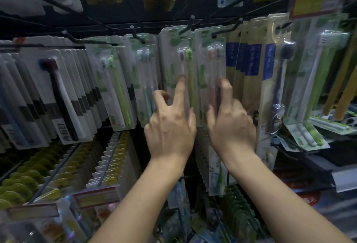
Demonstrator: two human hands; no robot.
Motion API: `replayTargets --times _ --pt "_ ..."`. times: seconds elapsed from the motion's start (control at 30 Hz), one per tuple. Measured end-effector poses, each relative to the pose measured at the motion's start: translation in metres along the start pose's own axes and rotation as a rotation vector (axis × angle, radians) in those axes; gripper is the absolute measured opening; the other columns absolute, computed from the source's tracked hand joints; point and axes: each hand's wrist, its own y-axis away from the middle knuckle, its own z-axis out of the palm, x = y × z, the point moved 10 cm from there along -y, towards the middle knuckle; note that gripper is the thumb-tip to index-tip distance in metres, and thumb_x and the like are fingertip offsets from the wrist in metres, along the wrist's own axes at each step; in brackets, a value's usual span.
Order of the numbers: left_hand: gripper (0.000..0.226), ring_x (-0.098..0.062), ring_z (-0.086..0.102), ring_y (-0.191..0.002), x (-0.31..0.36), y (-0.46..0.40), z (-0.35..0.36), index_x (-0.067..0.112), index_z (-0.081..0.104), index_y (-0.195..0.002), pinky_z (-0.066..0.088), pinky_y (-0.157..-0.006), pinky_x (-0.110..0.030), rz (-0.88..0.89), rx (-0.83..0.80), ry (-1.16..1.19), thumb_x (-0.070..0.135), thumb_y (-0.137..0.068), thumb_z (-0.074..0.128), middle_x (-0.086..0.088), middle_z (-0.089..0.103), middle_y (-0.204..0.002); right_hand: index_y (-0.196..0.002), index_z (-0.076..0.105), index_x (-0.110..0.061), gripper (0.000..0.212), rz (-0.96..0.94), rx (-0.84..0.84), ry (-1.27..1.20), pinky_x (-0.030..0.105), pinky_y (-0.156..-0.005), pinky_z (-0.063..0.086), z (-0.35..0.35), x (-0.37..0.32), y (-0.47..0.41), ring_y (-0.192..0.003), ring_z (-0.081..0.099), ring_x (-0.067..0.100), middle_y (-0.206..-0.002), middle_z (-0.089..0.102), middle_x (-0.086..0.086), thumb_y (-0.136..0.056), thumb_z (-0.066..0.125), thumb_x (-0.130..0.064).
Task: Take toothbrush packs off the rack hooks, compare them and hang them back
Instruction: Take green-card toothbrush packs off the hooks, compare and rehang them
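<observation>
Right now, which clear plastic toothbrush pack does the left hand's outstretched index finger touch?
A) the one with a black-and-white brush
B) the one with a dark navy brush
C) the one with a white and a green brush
C: the left hand lays its index finger on the clear plastic pack with a white and a green brush, hanging on its hook.

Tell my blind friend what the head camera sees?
Two hands reach to toothbrush packs hanging on rack hooks: the left hand touches one pack, the right hand the next pack. More packs hang all around.
</observation>
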Motion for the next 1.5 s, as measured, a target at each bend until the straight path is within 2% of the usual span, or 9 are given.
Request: replayTargets --times 0.27,0.53,0.77,0.87,0.93,1.0,1.2,1.33,1.5 --pt "0.07 -0.027 0.065 -0.068 -0.005 0.001 -0.003 0.037 0.034 -0.16 0.056 -0.048 -0.039 0.0 -0.003 0.023 0.044 -0.098 0.065 -0.01 0.043 -0.127 -0.162 0.012 -0.03 0.069 -0.014 0.015 -0.022 0.046 -0.064 0.053 0.002 -0.001 0.0 -0.087 0.069 0.041 -0.108 0.066 0.015 -0.104 0.05 -0.037" --pt "0.07 -0.026 0.064 -0.068 -0.005 0.003 -0.004 0.036 0.034 -0.16 0.054 -0.047 -0.037 0.024 -0.003 0.006 0.044 -0.097 0.065 -0.009 0.043 -0.127 -0.165 0.016 -0.024 0.074 -0.029 0.022 0.009 0.047 -0.067 0.057 0.001 -0.005 0.004 -0.093 0.071 0.043 -0.141 0.056 0.019 -0.103 0.055 -0.037" --pt "0.072 -0.026 0.064 -0.067 -0.008 0.005 -0.014 0.032 0.037 -0.159 0.048 -0.046 -0.033 0.047 0.01 -0.008 0.043 -0.096 0.068 -0.009 0.045 -0.127 -0.161 0.031 -0.015 0.071 -0.065 0.064 0.006 0.044 -0.058 0.058 -0.005 -0.012 0.006 -0.08 0.072 0.044 -0.158 0.038 0.022 -0.099 0.063 -0.031" --pt "0.07 -0.027 0.064 -0.065 -0.013 0.004 -0.021 0.027 0.041 -0.156 0.039 -0.047 -0.03 0.044 0.017 -0.021 0.043 -0.094 0.07 -0.009 0.046 -0.127 -0.156 0.039 -0.012 0.067 -0.091 0.104 -0.032 0.039 -0.053 0.056 -0.012 -0.018 0.008 -0.068 0.07 0.037 -0.153 0.039 0.023 -0.097 0.066 -0.027" --pt "0.067 -0.03 0.065 -0.066 -0.018 0.004 -0.025 0.022 0.045 -0.152 0.038 -0.049 -0.03 0.036 0.024 -0.011 0.041 -0.093 0.072 -0.009 0.047 -0.127 -0.15 0.045 -0.01 0.061 -0.124 0.157 -0.088 0.034 -0.05 0.054 -0.018 -0.023 0.011 -0.06 0.06 0.026 -0.142 0.043 0.021 -0.095 0.069 -0.021" --pt "0.063 -0.031 0.067 -0.068 -0.025 0.003 -0.03 0.019 0.048 -0.147 0.038 -0.05 -0.029 0.024 0.027 -0.013 0.038 -0.092 0.073 -0.009 0.049 -0.127 -0.144 0.05 -0.008 0.055 -0.158 0.205 -0.152 0.031 -0.05 0.052 -0.022 -0.028 0.013 -0.061 0.049 0.018 -0.132 0.046 0.02 -0.092 0.071 -0.015" --pt "0.045 -0.034 0.069 -0.081 -0.054 -0.002 -0.04 0.017 0.056 -0.131 0.046 -0.057 -0.035 -0.032 0.012 0.0 0.031 -0.091 0.071 -0.007 0.059 -0.118 -0.132 0.056 -0.007 0.04 -0.268 0.176 -0.235 0.037 -0.05 0.051 -0.018 -0.057 0.02 -0.067 0.054 0.022 -0.117 0.05 0.014 -0.093 0.065 -0.013" --pt "0.035 -0.033 0.067 -0.093 -0.084 -0.01 -0.043 0.021 0.058 -0.124 0.048 -0.068 -0.038 -0.15 -0.028 0.061 0.031 -0.091 0.067 -0.003 0.06 -0.116 -0.126 0.058 -0.011 0.032 -0.307 0.134 -0.283 0.044 -0.06 0.055 -0.018 -0.088 0.023 -0.079 0.062 0.026 -0.112 0.058 0.008 -0.096 0.06 -0.02" --pt "0.034 -0.03 0.063 -0.106 -0.112 -0.034 -0.053 0.023 0.058 -0.124 0.047 -0.083 -0.039 -0.225 -0.016 0.119 0.031 -0.092 0.065 -0.003 0.057 -0.121 -0.128 0.058 -0.02 0.034 -0.203 -0.003 -0.307 0.045 -0.082 0.056 0.001 -0.122 0.011 -0.1 0.066 0.027 -0.122 0.062 0.0 -0.096 0.06 -0.029"
